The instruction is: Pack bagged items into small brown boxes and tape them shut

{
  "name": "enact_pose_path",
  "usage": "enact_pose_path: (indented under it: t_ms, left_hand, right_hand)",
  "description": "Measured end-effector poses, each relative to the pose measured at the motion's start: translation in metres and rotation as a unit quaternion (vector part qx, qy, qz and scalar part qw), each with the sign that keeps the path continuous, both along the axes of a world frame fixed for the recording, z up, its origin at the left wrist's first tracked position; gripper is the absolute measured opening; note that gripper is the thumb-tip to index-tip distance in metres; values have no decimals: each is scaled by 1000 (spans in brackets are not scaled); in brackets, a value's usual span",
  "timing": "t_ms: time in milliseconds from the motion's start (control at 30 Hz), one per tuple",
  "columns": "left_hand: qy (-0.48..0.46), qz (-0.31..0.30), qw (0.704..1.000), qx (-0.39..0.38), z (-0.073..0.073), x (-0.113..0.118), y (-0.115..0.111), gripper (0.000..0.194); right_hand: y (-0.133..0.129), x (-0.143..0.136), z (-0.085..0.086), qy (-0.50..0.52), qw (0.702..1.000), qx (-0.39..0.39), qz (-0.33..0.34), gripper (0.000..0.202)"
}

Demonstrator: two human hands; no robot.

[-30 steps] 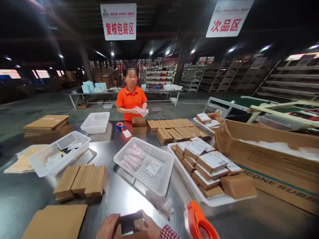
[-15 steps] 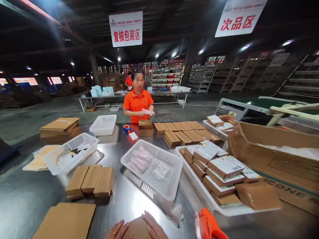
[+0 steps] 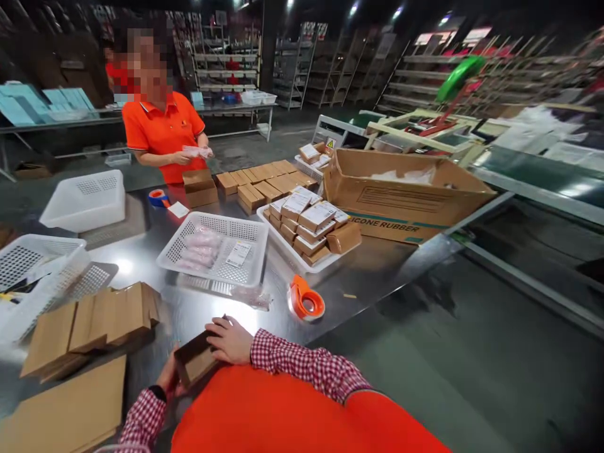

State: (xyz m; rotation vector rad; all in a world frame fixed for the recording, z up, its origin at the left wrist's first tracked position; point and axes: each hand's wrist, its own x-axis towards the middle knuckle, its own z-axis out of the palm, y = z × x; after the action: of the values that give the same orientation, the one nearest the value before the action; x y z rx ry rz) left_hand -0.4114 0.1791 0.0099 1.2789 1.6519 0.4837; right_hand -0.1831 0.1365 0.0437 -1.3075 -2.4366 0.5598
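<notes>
A small brown cardboard box [image 3: 197, 360] is held at the near edge of the steel table, its dark inside facing me. My left hand [image 3: 169, 375] grips its left side, with the fingers partly hidden by the box. My right hand [image 3: 232, 340] lies over the right side, its fingers bent round the upper edge. Beyond them a white basket [image 3: 262, 251] holds several pink wrapped items [image 3: 202, 245] and a printed label [image 3: 238, 253]. To the right of my hands lies an orange tape dispenser [image 3: 306, 300].
Flat cardboard [image 3: 70, 409] and several folded boxes [image 3: 94, 321] lie at left. A basket of labelled boxes [image 3: 311, 220] and a large carton [image 3: 391, 201] stand at right. Across the table, a co-worker in orange [image 3: 165, 132] holds a pink wrapped item [image 3: 197, 152].
My view has swung right and down, showing my sleeves and orange shirt. The cardboard between my hands now shows as an open box, tilted, with my right hand over its edge.
</notes>
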Motion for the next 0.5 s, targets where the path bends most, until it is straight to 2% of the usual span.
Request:
enact_pose_path:
  t_ms: [67, 100, 167, 233, 300, 367, 400, 433, 500]
  left_hand:
    - [-8, 22, 999, -37, -1, -5, -9, 65]
    - [-7, 25, 999, -22, -2, -6, -13, 62]
    - [-1, 27, 998, 48, -3, -5, -18, 59]
    - [8, 48, 993, 105, -7, 0, -20, 54]
    - [10, 78, 989, 128, -13, 6, -20, 48]
    - [3, 91, 985, 146, -19, 9, -19, 44]
    - [-4, 90, 984, 152, -21, 9, -18, 45]
    - [-9, 88, 984, 156, -22, 9, -18, 46]
    - [-15, 89, 982, 166, -23, 7, -18, 49]
  right_hand:
    - [5, -9, -7, -16, 1000, 0, 2, 49]
    - [9, -13, -10, -21, 1000, 0, 5, 50]
    - [15, -17, -16, -15, 1000, -5, 13, 52]
    - [15, -12, -24, 19, 1000, -2, -25, 55]
    - [12, 6, -33, 63, 981, -2, -181, 53]
    - [9, 33, -39, 79, 926, -14, -368, 52]
    - [10, 47, -40, 77, 899, -32, -431, 51]
    - [13, 60, -40, 72, 882, -56, -463, 50]
    - [22, 79, -39, 68, 878, -108, -462, 43]
